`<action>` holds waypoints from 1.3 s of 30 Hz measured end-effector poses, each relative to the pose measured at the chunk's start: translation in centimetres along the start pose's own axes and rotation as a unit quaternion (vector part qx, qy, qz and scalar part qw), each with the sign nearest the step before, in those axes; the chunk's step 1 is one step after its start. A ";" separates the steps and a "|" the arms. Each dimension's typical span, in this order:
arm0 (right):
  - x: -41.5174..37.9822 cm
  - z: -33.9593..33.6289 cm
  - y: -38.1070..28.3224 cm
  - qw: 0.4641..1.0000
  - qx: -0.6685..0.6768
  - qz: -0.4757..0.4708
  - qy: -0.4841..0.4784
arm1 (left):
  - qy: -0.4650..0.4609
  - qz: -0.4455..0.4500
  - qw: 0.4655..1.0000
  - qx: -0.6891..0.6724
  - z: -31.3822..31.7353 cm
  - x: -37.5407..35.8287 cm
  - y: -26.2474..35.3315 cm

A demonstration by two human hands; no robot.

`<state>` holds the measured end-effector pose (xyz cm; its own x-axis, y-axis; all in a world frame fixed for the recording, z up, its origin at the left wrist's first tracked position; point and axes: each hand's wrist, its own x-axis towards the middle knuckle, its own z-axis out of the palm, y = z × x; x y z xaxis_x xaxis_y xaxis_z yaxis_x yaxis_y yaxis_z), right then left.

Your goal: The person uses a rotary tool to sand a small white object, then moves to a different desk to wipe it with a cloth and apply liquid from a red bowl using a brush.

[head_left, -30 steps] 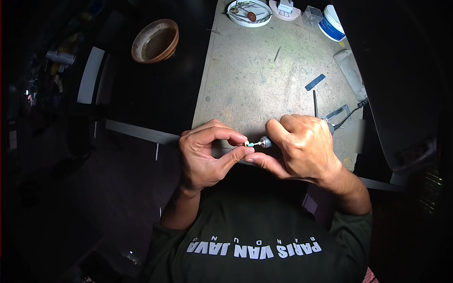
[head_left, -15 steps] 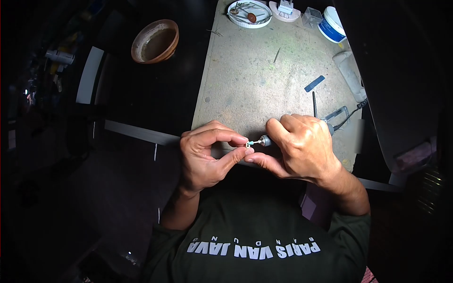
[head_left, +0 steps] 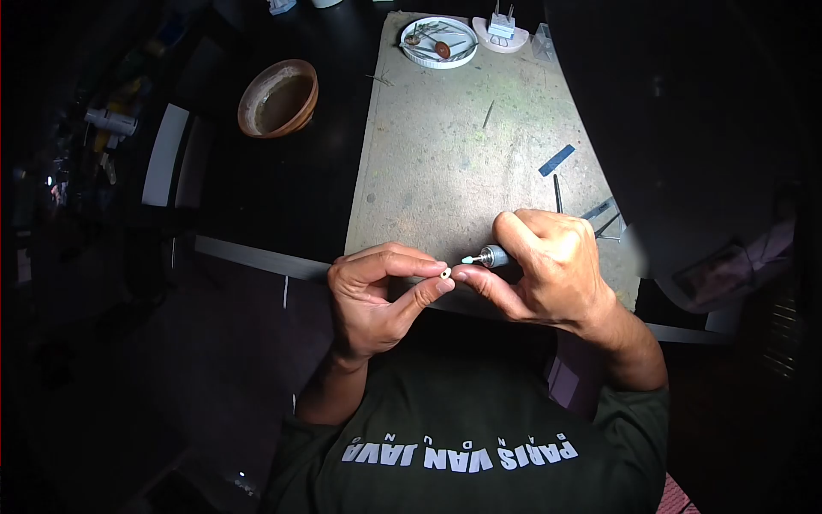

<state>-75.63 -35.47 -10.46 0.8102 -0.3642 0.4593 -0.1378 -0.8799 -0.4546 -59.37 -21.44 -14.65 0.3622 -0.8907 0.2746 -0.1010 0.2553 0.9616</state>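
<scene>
Pinched between the thumb and forefinger of my left hand (head_left: pixel 381 295) is a small off-white piece with a dark hole (head_left: pixel 445 273), its kind too small to tell. My right hand (head_left: pixel 556 265) is wrapped round a rotary tool (head_left: pixel 494 255), whose metal nose points left. A pale teal pointed bit (head_left: pixel 468 259) sits in that nose, a short way right of the white piece and apart from it. My right thumb reaches toward my left fingertips, close to the piece. Most of the tool's body is hidden by my right hand.
On the worn work board (head_left: pixel 428 171) lie a blue strip (head_left: pixel 557 160), a dark thin rod (head_left: pixel 557 194) and a slim pointed tool (head_left: pixel 489 115). Farther back stand a white dish of bits (head_left: pixel 438 58) and a bur stand (head_left: pixel 502 32). A brown bowl (head_left: pixel 278 98) is at left.
The teal bit has pulled away from the white piece, to the right. The piece has turned, showing its dark hole. The whole view has shifted slightly.
</scene>
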 end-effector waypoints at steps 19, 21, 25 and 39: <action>-0.5 -0.8 0.4 0.996 -0.066 -0.053 0.013 | -0.010 0.023 0.997 -0.076 1.2 0.2 -0.2; -0.5 -0.8 0.4 0.997 -0.065 -0.050 0.014 | -0.017 0.038 0.996 -0.076 1.2 0.3 -0.4; -0.5 -0.9 0.3 0.997 -0.061 -0.043 0.013 | -0.011 0.029 0.996 -0.084 1.3 0.4 -0.7; -0.6 -0.9 0.6 0.996 -0.071 -0.049 0.007 | -0.013 0.004 0.998 -0.061 1.3 0.5 -0.7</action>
<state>-76.74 -36.05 -10.32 0.8163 -0.2771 0.5068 -0.1378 -0.9455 -0.2951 -60.33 -22.55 -15.20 0.3380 -0.8977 0.2828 0.0099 0.3039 0.9527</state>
